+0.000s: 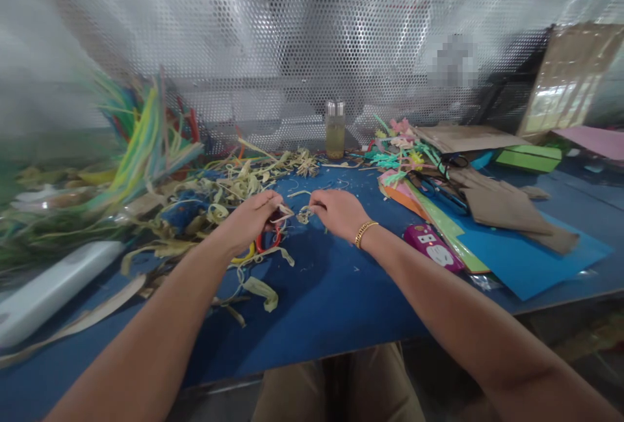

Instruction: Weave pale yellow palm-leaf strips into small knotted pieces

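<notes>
My left hand [256, 214] is closed in a pinch above the table, with a thin pale folded strip [283, 216] poking out from its fingertips. My right hand [340, 212], a gold bracelet at its wrist, pinches a small curled piece of dried pale-yellow strip [304, 215]. The two pieces are close together, and I cannot tell whether they touch. Beneath my left hand, a red loop [269, 240] and a yellow loop [244, 255], like scissor handles, lie partly hidden. Dried curly strips [241, 181] are heaped around and behind that hand.
The blue table [312, 305] bears a white oblong object [58, 289] and bundled coloured strips [141, 142] at left. A glass bottle [335, 132] stands before a perforated metal screen [253, 51]. At right are a purple device [431, 248], coloured paper [526, 266] and brown cardboard [507, 207].
</notes>
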`<state>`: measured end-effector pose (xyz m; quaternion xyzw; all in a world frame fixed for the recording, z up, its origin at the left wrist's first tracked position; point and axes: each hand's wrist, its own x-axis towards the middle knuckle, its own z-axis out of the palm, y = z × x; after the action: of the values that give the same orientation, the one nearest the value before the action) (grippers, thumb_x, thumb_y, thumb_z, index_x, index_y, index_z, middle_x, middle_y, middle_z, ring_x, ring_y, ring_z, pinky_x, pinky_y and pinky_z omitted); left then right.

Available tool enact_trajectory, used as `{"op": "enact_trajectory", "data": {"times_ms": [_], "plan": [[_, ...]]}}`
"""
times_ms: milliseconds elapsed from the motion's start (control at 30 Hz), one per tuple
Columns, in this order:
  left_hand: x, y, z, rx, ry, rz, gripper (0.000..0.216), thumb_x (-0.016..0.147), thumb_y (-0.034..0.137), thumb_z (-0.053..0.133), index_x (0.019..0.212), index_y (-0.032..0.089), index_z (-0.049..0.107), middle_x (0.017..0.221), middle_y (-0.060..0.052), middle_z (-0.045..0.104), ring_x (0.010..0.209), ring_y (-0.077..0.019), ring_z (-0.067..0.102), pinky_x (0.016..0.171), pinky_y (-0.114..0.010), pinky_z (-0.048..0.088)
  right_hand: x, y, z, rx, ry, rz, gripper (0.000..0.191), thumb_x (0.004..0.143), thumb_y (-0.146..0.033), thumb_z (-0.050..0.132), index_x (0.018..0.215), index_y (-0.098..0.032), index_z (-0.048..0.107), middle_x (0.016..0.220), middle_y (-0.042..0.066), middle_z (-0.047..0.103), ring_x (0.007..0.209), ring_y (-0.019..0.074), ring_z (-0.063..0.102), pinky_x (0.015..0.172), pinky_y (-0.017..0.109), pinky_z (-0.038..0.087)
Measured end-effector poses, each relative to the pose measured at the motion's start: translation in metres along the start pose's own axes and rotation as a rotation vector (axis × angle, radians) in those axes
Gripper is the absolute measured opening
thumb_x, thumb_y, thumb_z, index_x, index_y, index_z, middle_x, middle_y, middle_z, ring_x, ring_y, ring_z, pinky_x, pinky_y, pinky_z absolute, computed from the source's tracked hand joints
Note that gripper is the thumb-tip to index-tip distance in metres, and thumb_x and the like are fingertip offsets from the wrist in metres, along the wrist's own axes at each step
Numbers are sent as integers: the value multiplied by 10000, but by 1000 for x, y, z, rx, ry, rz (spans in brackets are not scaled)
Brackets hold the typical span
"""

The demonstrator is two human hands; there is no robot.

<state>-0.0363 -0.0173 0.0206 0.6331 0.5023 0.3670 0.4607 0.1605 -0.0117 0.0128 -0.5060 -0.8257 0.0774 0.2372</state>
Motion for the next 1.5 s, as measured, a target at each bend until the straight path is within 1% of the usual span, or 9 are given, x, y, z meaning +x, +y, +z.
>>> {"op": "enact_trajectory", "data": {"times_ms": [133,267,400,467,600,700,833,1167,1500], "plan": [[1,-3,8,-162,-8,14,259,850,458,515,809,203,504,766,-14,596,551,-105,491,450,-208,315,-1,-1,-3,52,42,4,157,896,-289,521,852,-218,653,795,13,682,744,149,567,649,264,329],[0,-4,12,-64,41,69,285,860,467,514,763,199,517,677,15,527,505,-91,416,461,-216,330,0,-2,-1,146,147,5,133,872,-269,558,847,-212,676,834,9,702,772,139,591,690,253,370],[1,-5,17,-127,50,-7,299,837,461,551,721,191,499,544,55,399,435,-77,333,419,-214,268,3,0,7,475,205,62,122,840,-262,589,866,-192,685,822,11,708,742,117,620,691,228,439],[1,-4,19,-256,40,-52,263,819,408,585,718,181,501,527,59,389,431,-70,342,413,-207,250,6,1,12,637,211,110,121,817,-269,608,858,-181,681,813,18,706,739,116,631,691,228,469],[1,1,21,-421,30,-78,135,718,197,667,794,146,568,687,-3,562,577,-84,520,496,-201,377,8,3,18,794,249,135,116,768,-247,645,852,-170,665,809,23,697,742,117,638,705,239,499],[1,2,20,-357,27,-58,180,681,145,692,834,146,597,739,-20,625,636,-98,576,540,-203,424,8,2,16,801,283,100,189,752,-212,651,936,-168,644,815,20,690,749,115,644,735,252,512],[0,0,20,-242,38,-69,189,688,242,732,793,155,601,719,-36,666,639,-119,613,541,-211,444,5,-1,10,811,249,90,282,761,-203,638,1039,-171,600,831,23,693,768,121,655,764,273,519],[2,-3,22,-268,146,14,290,659,290,743,794,188,508,635,32,607,551,-99,563,440,-176,353,6,-2,10,771,268,125,354,742,-239,658,1069,-148,562,785,27,691,699,124,641,701,271,511],[3,-6,24,-307,117,-5,167,665,233,698,783,171,598,679,7,610,566,-80,515,433,-171,309,3,-9,8,754,311,97,329,738,-231,663,1042,-162,561,752,11,699,685,128,648,706,280,509]]}}
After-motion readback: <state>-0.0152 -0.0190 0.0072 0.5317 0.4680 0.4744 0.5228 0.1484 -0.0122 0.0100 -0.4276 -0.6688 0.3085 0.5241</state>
